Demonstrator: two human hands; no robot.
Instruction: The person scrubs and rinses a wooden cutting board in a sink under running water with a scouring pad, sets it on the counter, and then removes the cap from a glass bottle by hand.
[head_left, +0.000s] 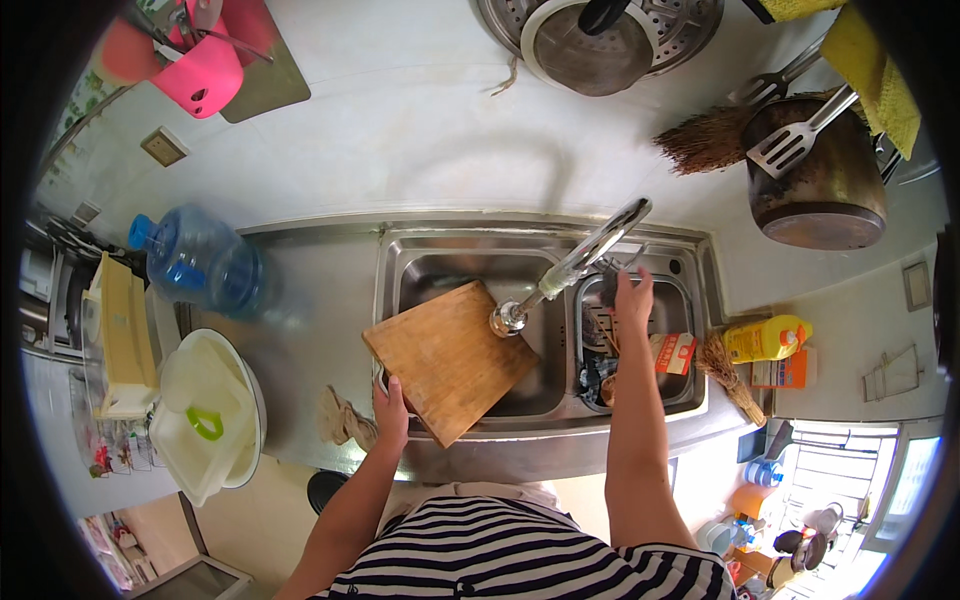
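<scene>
My left hand (391, 415) grips the lower left edge of a wooden cutting board (454, 360). Tilted, the board lies across the left basin (525, 405) of a steel double sink, beneath the spout end of a chrome faucet (589, 259). My right hand (634, 296) is over the right basin, beside the faucet's base. A dark, blurred thing (609, 291) is at its fingertips; whether the fingers hold it is unclear. Below, a drain basket (581, 360) in that basin contains a red-and-white packet (673, 352) and dark scraps, partly hidden by my right forearm.
A blue water jug (206, 262) lies on the left counter, near a white basin (251, 390) of plastic containers. A crumpled cloth (345, 420) rests by the front edge. Right of the sink are a yellow bottle (761, 339) and a straw brush (731, 382). A pot (817, 180) hangs above.
</scene>
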